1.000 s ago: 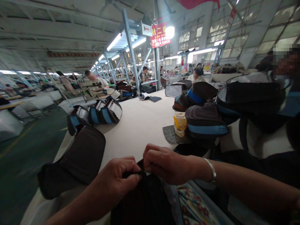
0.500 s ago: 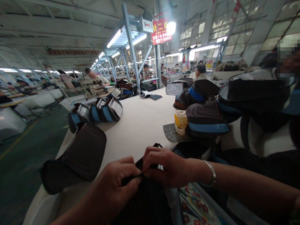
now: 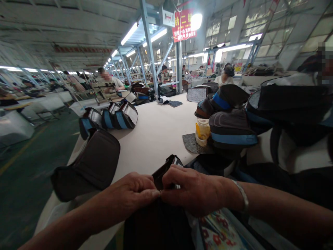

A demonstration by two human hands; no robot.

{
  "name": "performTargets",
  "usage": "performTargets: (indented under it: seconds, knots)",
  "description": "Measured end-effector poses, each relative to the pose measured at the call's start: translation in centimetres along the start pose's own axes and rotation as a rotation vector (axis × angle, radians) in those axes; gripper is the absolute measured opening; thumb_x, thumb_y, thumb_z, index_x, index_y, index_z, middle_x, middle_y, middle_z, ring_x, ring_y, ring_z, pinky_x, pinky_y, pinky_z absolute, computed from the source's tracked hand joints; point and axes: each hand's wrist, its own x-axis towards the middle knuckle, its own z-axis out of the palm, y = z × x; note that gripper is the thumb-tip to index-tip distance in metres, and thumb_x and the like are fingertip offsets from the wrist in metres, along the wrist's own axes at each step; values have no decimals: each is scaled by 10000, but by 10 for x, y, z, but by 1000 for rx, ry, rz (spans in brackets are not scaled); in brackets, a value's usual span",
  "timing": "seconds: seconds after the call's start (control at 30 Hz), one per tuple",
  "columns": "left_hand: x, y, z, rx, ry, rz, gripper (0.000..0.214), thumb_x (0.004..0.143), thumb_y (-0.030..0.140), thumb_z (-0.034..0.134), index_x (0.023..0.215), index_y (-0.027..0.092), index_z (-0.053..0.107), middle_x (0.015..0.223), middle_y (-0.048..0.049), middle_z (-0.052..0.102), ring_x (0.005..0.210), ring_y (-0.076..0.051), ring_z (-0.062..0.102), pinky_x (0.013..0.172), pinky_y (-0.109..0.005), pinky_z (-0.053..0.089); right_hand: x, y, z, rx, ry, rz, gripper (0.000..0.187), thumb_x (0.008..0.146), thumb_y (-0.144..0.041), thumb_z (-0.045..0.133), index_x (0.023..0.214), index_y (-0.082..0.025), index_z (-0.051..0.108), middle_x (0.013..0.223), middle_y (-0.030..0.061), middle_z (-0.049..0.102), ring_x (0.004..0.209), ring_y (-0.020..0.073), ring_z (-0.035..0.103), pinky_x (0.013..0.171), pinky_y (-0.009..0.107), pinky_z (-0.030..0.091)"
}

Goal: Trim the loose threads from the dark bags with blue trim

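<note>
My left hand [image 3: 132,190] is closed, thumb pressed to the fingers, pinching the edge of a dark fabric bag [image 3: 156,225] low in the middle of the view. Right beside it, fingertips almost meeting the left ones, my right hand [image 3: 196,189] pinches the same edge. A bracelet circles the right wrist. Between and behind the hands, an upper part of the bag stands up with its rim showing. The exact bit under the fingertips is hidden. Below the right forearm shows a flower-patterned cloth [image 3: 217,229].
On the white table [image 3: 156,135], a dark bag [image 3: 100,159] and several blue-banded bags [image 3: 126,116] stand left. To the right, a glue-stained jar [image 3: 202,132] sits on a grey pad [image 3: 191,143], next to piled bags [image 3: 232,130]. People sit at machines beyond.
My left hand has turned and flattened, its forearm now stretching farther across from the left. Both hands stay at the bag's edge. The whole view has shifted slightly.
</note>
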Motion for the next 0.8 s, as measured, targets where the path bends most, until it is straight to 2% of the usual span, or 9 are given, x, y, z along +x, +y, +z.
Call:
performTargets:
  seconds: [0.1,0.2,0.3,0.37,0.43,0.57,0.63,0.7,0.8]
  knots:
    - [-2,2,5,32,30,33,351,959,434,573,766,158,672,841,-5,571,748,-164,494,667,-270,369,-2,-2,-2,244,132,46,208,912,-83,520,1092,-98,624,1023,126,566,929,180,539,823,285,514]
    - [-6,9,10,71,102,70,336,972,384,549,709,176,582,790,15,536,711,-146,480,649,-250,375,1,-1,-9,526,216,277,208,1018,-160,466,1164,-116,607,1092,133,577,1044,181,566,924,319,511]
    - [-7,10,15,144,170,103,319,979,351,521,706,188,551,788,17,538,691,-138,490,635,-236,387,9,5,-17,579,97,426,241,1062,-260,432,1102,-127,628,1055,106,582,992,173,562,927,335,488]
    - [-7,7,19,186,215,136,297,970,320,512,704,192,547,790,14,546,675,-134,498,624,-232,388,15,10,-18,580,-48,383,229,1040,-281,494,960,-129,645,951,67,563,885,155,546,854,305,477]
    - [-7,5,23,226,243,171,278,957,292,510,698,194,540,781,11,550,668,-132,512,624,-231,390,18,13,-16,615,-131,303,212,1006,-271,556,869,-129,633,874,39,531,815,142,529,789,281,462]
    - [-9,11,24,251,234,153,306,959,318,535,683,190,569,759,9,564,660,-133,527,607,-234,382,16,15,-9,698,-67,269,207,976,-269,595,817,-136,610,816,21,502,748,130,509,711,259,435]
    - [-10,16,18,214,200,116,334,987,397,532,742,190,627,793,5,589,700,-146,545,631,-237,393,13,14,-9,751,-48,341,243,971,-282,618,776,-143,581,813,10,495,720,116,479,680,250,413]
    - [-10,17,8,161,167,123,410,1035,483,443,863,199,683,866,-2,612,790,-170,571,721,-244,418,12,13,-11,840,-57,436,300,975,-319,632,746,-147,546,808,-4,483,712,104,445,668,243,394]
    - [-5,12,-8,97,137,152,505,1072,493,326,895,199,696,901,-8,610,865,-192,579,820,-260,414,12,11,-14,931,-68,503,329,973,-347,640,736,-141,540,795,-12,481,730,102,424,689,246,387]
